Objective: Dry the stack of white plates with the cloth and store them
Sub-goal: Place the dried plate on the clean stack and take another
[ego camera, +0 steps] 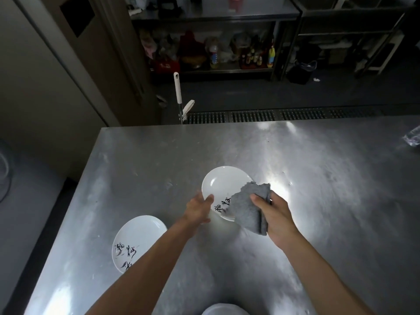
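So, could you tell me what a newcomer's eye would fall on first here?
First, the white plate at the centre: the left hand grips its rim while the right hand holds a grey cloth against it. Next, a second plate with black brush lettering lies on the steel table at lower left.

- Grips a white plate (223, 187) by its left rim with the left hand (197, 210).
- Presses a folded grey cloth (246, 208) onto its near edge with the right hand (276, 214).
- Shows a second plate (138, 237) flat on the steel table (318, 178), leftward.
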{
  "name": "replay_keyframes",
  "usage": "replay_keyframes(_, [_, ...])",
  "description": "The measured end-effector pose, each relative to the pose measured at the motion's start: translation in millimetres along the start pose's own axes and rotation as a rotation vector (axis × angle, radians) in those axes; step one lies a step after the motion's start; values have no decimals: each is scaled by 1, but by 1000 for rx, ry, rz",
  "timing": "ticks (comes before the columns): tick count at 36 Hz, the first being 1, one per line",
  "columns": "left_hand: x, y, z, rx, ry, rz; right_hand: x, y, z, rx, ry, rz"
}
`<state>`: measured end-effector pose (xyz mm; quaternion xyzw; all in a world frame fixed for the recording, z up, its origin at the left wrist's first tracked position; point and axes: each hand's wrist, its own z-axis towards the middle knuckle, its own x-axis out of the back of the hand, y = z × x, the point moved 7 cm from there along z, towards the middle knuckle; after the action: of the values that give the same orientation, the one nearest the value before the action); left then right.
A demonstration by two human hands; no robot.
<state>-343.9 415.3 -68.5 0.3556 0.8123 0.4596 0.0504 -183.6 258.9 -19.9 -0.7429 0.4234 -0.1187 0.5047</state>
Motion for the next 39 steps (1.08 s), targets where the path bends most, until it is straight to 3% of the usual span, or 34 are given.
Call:
replay_keyframes(2, [8,10,-7,-83,68,36,-22,1,-4,-33,-120,71])
replay_keyframes(4, [16,13,-18,-119,69,-83,-43,4,-9,-71,-219,115])
replay_keyframes(9, [29,1,-55,-155,-277,-376,-98,15,-20,-136,-381,121])
replay_keyframes(15, [92,-29,-79,-195,-61,-626,-148,40,-32,-237,-568,7])
replay_keyframes(23, [165,-88,-107,-116,286,-512,-187,86,-41,-376,-653,-186])
replay_keyframes(30, [177,-113,-127,-92,233,-666,-214,121,-60,-548,-695,-217])
replay_keyframes(39, [173,-127,-136,-39,102,-859,-222,140,-76,-529,-730,-302])
